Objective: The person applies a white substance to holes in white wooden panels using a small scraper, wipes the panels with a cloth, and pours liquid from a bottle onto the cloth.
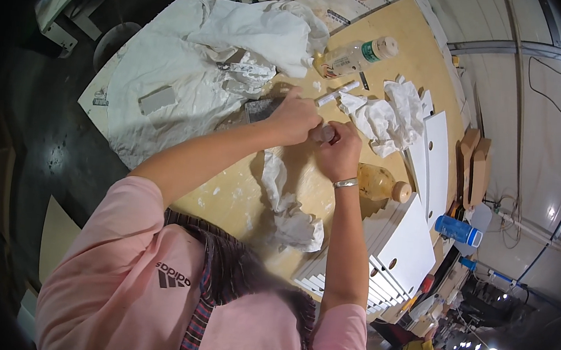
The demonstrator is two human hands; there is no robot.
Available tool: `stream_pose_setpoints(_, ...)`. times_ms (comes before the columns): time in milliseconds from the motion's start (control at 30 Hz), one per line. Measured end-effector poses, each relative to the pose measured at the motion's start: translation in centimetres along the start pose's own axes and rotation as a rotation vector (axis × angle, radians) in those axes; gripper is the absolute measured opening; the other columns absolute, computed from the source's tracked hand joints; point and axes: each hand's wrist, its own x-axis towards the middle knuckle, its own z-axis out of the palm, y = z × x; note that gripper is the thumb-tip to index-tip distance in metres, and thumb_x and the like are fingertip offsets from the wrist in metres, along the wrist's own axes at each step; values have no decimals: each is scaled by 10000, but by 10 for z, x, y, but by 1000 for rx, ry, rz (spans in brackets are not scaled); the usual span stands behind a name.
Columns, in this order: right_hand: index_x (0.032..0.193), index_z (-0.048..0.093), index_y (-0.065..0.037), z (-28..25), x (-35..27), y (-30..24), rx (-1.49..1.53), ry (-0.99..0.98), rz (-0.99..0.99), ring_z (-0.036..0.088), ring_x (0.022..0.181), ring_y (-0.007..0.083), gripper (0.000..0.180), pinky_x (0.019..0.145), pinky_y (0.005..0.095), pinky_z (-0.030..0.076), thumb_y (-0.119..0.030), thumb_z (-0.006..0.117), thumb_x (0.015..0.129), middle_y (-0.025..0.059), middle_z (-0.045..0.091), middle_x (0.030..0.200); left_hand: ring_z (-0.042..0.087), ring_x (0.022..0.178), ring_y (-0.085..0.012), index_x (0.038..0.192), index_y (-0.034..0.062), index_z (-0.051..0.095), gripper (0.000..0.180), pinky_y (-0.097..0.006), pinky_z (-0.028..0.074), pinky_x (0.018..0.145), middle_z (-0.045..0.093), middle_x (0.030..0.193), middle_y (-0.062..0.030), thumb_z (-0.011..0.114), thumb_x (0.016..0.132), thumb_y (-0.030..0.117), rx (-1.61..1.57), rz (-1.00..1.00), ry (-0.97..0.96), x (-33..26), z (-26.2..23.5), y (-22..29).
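My left hand [297, 118] and my right hand [340, 153] meet above the middle of the table, both with curled fingers. Between them a small pale, round-ended piece [325, 133] shows, pinched by my right fingers; its kind is unclear. What my left fingers close on is hidden. A dark grey flat block [263, 111] lies beside my left hand. Just beyond the hands is a white stick-like tube [337, 93], with a short black strip [364, 81] near it. Crumpled white paper [395, 117] lies right of them, and another crumpled strip [296, 226] lies nearer my body.
A clear bottle with a green label [354, 58] lies far off; a bottle of yellowish liquid [384, 183] lies by my right wrist. White cloth [169, 72] covers the left side, with a grey square [157, 100] on it. White panels [404, 252] are stacked right, near a blue bottle [457, 230].
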Motion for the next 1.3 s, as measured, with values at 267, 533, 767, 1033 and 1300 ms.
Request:
stream_pose_setpoints(267,1108,677,-11,1,18,19,178,56,225,644,755,176,439,672,289,556,29,723,674,93,625,890,537,1073,-240,931,116,698,283,-489,301,1034,630,937,-49,568,708,-1,-85,-162,-141,28,0,14)
stream_pose_setpoints(533,1111,663,39,2,20,29,308,31,419,658,921,172,419,785,296,572,82,734,701,126,666,1066,553,982,-230,753,161,712,52,-441,357,874,643,890,-35,668,725,160,85,-114,71,26,20,4)
stream_pose_setpoints(767,1059,690,10,13,18,46,349,123,288,675,866,178,364,771,287,554,46,762,705,102,695,980,551,974,-234,781,140,716,81,-443,359,871,637,894,-48,660,723,142,57,-99,44,30,15,8)
stream_pose_setpoints(1033,1136,628,-25,8,13,43,300,61,374,658,926,216,488,814,349,529,-13,805,682,113,671,1036,586,987,-226,821,105,697,148,-429,418,877,641,934,-50,727,698,182,-19,52,322,12,-36,30)
stream_pose_setpoints(1300,1235,557,-27,-4,-12,-45,222,336,140,523,1149,350,556,967,419,434,-1,752,715,175,494,1271,631,850,-286,894,91,711,150,-398,504,722,670,917,-55,713,746,118,193,-236,523,-75,-161,-64)
